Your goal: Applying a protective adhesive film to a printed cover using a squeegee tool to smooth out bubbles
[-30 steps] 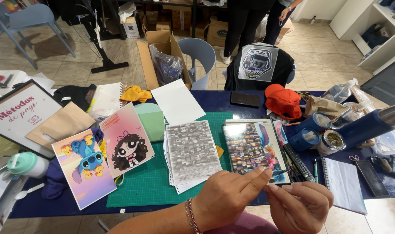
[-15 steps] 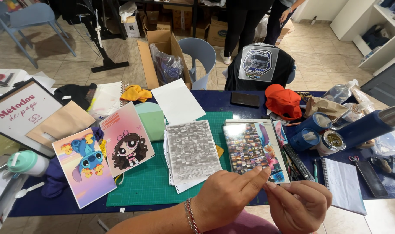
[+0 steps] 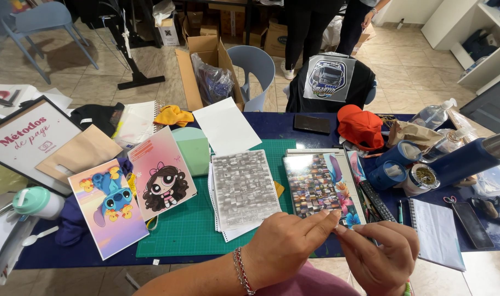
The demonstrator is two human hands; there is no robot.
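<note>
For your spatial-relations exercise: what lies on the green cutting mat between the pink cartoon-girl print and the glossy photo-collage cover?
In the head view, a grey-patterned sheet stack lies between the pink cartoon-girl print and the photo-collage cover on the mat.

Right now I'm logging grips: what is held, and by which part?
Both hands, left and right, pinch something thin between their fingertips; what it is cannot be told.
</note>
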